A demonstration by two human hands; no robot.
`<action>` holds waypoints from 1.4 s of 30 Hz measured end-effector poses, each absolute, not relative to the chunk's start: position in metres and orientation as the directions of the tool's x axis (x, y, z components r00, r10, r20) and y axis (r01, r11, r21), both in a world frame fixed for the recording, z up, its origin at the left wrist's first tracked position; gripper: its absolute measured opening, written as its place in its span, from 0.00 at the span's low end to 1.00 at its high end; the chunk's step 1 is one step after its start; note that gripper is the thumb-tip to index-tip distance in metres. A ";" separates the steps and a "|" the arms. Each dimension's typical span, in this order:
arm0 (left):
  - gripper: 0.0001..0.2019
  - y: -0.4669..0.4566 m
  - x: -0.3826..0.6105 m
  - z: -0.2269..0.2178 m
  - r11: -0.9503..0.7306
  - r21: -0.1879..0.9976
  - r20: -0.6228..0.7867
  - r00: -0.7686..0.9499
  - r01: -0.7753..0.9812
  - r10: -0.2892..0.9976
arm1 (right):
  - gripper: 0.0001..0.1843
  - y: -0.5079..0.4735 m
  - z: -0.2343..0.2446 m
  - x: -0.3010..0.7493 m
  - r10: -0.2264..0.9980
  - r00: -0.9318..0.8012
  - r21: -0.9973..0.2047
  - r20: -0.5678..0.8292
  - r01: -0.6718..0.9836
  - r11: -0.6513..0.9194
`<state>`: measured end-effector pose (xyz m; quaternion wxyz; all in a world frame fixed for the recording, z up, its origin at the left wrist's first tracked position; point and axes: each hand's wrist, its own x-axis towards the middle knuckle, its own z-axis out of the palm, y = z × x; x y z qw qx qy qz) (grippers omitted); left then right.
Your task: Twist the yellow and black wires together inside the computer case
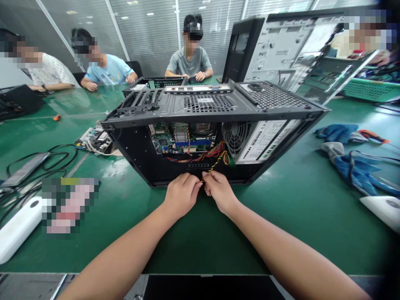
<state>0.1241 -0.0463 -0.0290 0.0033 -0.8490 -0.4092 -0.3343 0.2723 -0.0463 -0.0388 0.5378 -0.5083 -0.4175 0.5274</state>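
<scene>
An open black computer case (137, 166) lies on the green table, its inside facing me. Between my two hands runs a thin yellow-and-black cable (215, 165) that comes from the power supply (265, 139). My left hand (183, 192) pinches the cable's end near the case's lower front edge. Close beside it, my right hand (219, 189) grips the same cable with curled fingers; the tip is mostly hidden by the fingers. Behind them sit the motherboard (162, 141), a bundle of coloured wires (203, 156) and the power supply's fan grille (236, 135).
Blue work gloves (353, 164) and an orange-handled tool (373, 136) lie to the right. A phone-like device (26, 168) with black cables and a white device (21, 227) are on the left. Another case (250, 50) stands behind; several people sit across the table (200, 246).
</scene>
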 end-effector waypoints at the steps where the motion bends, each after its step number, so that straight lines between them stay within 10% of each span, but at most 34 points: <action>1: 0.09 -0.046 0.124 -0.029 -0.658 0.268 0.562 0.440 0.704 0.700 | 0.23 -0.046 -0.039 0.273 0.992 0.090 -0.989 -0.084 -0.129 -0.072; 42: 0.11 -0.047 0.125 -0.028 -0.598 0.252 0.493 0.431 0.761 0.756 | 0.24 -0.049 -0.036 0.273 0.997 0.046 -0.998 -0.061 -0.017 -0.060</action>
